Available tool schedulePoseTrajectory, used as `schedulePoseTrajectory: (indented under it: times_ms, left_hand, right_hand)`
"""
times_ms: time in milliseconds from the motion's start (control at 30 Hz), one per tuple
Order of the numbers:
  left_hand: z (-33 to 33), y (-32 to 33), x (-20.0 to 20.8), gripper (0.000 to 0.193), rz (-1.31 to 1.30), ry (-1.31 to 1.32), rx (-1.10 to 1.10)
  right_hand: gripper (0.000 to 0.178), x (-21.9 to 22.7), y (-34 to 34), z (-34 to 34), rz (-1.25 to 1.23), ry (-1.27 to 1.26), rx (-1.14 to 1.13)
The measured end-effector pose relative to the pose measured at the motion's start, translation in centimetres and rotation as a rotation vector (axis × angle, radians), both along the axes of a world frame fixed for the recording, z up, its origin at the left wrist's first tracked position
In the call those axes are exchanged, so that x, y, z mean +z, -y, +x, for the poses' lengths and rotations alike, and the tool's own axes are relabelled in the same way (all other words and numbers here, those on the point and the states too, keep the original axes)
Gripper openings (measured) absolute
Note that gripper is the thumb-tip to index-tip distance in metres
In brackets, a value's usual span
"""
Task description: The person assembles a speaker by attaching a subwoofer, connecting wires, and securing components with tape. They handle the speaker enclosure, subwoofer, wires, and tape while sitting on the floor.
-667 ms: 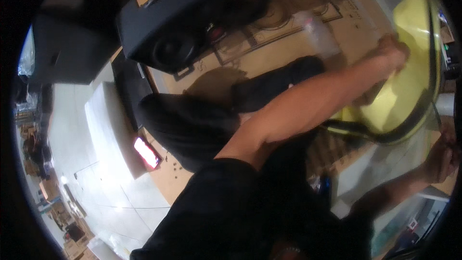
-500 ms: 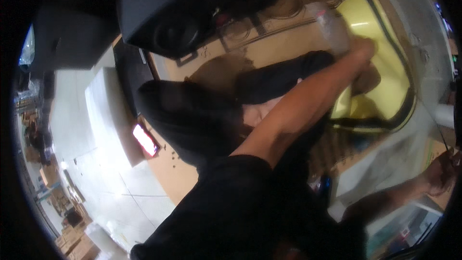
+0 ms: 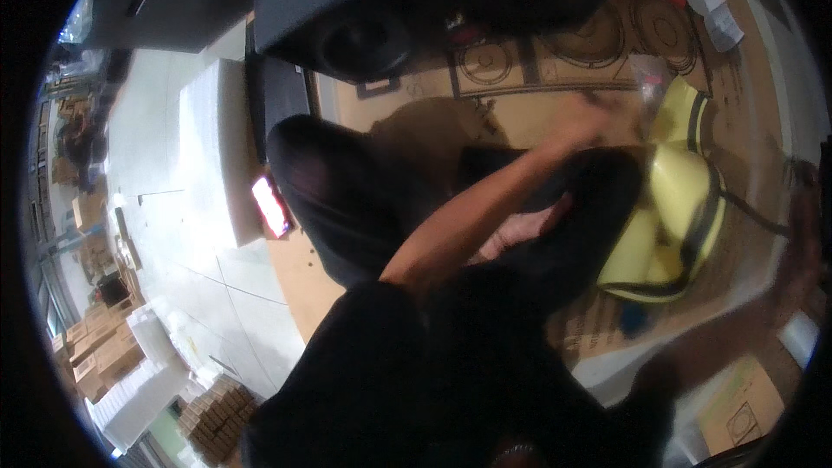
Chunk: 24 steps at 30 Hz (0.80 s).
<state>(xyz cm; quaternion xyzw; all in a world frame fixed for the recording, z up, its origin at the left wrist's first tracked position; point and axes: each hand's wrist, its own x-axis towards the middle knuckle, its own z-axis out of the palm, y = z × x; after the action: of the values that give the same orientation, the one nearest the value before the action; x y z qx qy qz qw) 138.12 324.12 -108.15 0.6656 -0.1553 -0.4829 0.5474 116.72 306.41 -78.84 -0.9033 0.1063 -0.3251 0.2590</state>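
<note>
My left hand (image 3: 598, 120), smeared by motion, is over the cardboard just left of a clear plastic bag (image 3: 646, 78) with a pink mark. Its fingers do not show clearly. To the right lies a limp yellow bag-like piece (image 3: 680, 182) with black edging, bent and folded beside my knee. From it a thin dark strap (image 3: 756, 212) runs toward my right hand (image 3: 802, 217), which is blurred at the far right rim. Whether that hand grips the strap cannot be made out.
A large black speaker cabinet (image 3: 364, 0) stands ahead over printed cardboard (image 3: 416, 95). My crossed legs (image 3: 321, 191) are in front. At left are a lit phone (image 3: 270, 206) and white foam block (image 3: 212, 139); stacked cartons (image 3: 104, 338) stand farther off. White paper (image 3: 711, 9) lies far right.
My left hand has come away from the yellow piece and moved left. The yellow piece has folded over. My right hand has moved up along the right rim, and the view has shifted.
</note>
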Motion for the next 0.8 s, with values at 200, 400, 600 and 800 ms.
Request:
schedulePoseTrajectory:
  times_ms: [200,400,600,800]
  left_hand:
    - [8.4,-10.7,-1.6,0.090,-0.032,0.073,1.054]
    - [12.5,-7.4,-0.9,0.135,-0.068,-0.140,1.220]
    - [11.8,-6.5,0.6,0.099,0.147,0.082,1.180]
    - [10.8,-8.7,-0.2,0.081,-0.304,0.078,1.088]
  right_hand:
    - [0.033,-10.2,-9.9,3.0,0.920,-0.042,-0.267]
    - [0.030,-11.8,-16.0,5.1,1.031,0.012,-0.153]
    - [0.033,-12.3,-17.8,9.0,0.893,-0.089,-0.147]
    - [0.034,-15.2,-17.1,14.3,0.826,-0.236,-0.193]
